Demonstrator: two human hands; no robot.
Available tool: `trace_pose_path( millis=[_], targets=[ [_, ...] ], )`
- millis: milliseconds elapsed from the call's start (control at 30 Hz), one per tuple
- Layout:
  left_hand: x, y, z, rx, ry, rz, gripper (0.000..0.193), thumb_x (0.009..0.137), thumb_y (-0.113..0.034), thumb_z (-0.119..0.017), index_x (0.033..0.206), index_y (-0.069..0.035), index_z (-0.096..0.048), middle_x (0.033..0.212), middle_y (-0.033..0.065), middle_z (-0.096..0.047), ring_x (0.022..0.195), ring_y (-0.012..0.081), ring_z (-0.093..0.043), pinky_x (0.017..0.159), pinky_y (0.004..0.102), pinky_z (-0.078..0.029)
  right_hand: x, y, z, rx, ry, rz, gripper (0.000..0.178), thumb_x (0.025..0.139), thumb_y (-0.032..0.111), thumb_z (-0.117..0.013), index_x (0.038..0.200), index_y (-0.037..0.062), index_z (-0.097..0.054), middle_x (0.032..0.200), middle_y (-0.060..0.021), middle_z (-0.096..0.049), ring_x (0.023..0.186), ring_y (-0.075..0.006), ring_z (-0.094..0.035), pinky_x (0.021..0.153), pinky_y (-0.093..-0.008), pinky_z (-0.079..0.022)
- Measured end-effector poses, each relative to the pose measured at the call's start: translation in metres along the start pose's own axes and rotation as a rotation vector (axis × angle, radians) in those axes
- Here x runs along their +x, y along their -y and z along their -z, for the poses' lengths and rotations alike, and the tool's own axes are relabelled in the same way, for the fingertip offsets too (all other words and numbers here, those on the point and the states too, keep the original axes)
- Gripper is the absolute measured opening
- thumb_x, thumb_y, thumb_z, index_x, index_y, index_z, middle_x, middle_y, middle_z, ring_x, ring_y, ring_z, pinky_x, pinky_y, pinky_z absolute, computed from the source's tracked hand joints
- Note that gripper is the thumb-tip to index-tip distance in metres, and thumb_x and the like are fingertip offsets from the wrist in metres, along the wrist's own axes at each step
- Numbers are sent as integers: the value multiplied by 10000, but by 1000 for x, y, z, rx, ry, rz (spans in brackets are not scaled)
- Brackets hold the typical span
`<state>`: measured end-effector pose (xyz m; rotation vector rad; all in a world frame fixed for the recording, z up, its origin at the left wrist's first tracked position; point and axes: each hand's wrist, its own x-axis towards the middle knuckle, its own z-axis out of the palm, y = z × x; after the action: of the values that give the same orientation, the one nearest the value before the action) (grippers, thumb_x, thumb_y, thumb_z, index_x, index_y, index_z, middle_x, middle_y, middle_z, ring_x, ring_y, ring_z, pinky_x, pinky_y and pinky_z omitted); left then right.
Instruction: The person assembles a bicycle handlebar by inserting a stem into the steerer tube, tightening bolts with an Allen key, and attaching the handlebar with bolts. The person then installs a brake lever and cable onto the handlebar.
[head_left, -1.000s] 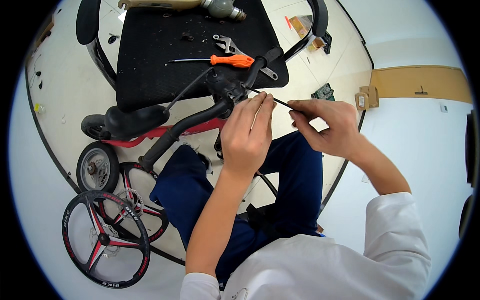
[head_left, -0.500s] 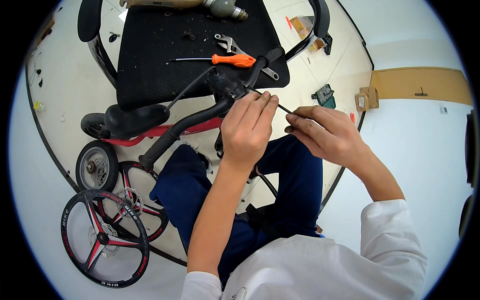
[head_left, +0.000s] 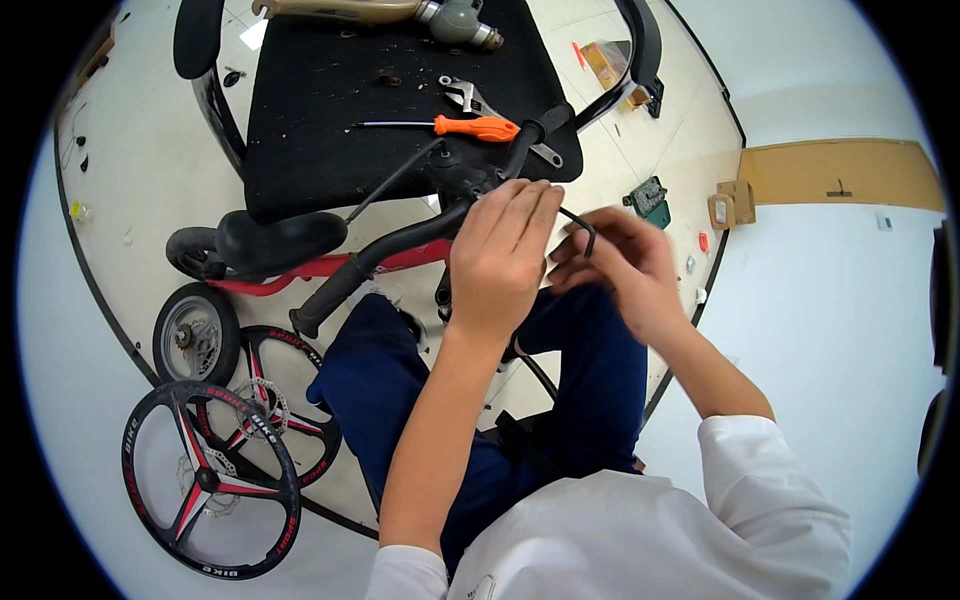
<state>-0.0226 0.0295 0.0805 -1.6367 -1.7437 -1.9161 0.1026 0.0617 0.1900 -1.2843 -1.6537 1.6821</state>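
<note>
A black L-shaped hex key (head_left: 578, 218) points into the clamp of a small bike's black handlebar (head_left: 410, 237). My left hand (head_left: 500, 245) is closed on its shaft, close beside the handlebar stem (head_left: 465, 178); the fingers hide the key's tip. Around the bent end is my right hand (head_left: 630, 262), blurred by motion, fingers loosely curled and apart, not visibly gripping the key. Below the bars lie the bike's red frame (head_left: 330, 264) and black saddle (head_left: 280, 238).
On the black chair seat (head_left: 330, 90) rest an orange-handled screwdriver (head_left: 475, 128), an adjustable wrench (head_left: 480, 100) and a beige-grey part (head_left: 455, 22). Three-spoke wheels (head_left: 210, 480) and a smaller wheel (head_left: 196, 335) stand at left. Small cardboard boxes (head_left: 735, 203) and a green case (head_left: 650, 200) sit at right.
My right hand has shifted left and loosened from the hex key, whose bent end now shows. My left hand stays on the shaft. The view has moved slightly.
</note>
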Motion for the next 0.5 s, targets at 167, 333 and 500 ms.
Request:
trace_pose_path(
  millis=[167, 333, 500],
  targets=[
    [-5, -1, -1, 12, 76, 13, 393, 665, 85, -636, 1042, 2, -711, 1033, 94, -695, 1037, 272, -649, 862, 393, -519, 5, 29, 21, -1225, 304, 841, 295, 751, -56, -727, 1041, -10, -697, 1090, -146, -691, 920, -268, -706, 757, -330, -590],
    [-4, -1, 0, 21, 77, 4, 351, 695, 66, -660, 1035, 1, -720, 1039, 89, -702, 1027, 267, -657, 864, 390, -523, 14, 33, 30, -1250, 375, 908, 218, 781, -41, -726, 997, -15, -708, 1008, -133, -725, 840, -243, -730, 711, -314, -600],
    [-11, -1, -2, 51, -53, 21, 290, 750, 5, -697, 1037, 20, -730, 1036, 109, -710, 975, 258, -677, 844, 356, -562, 6, 28, 7, -519, -9, 209, 178, 937, 14, -632, 1099, -56, -657, 980, -163, -740, 821, -224, -758, 745, -296, -624]
  ],
)
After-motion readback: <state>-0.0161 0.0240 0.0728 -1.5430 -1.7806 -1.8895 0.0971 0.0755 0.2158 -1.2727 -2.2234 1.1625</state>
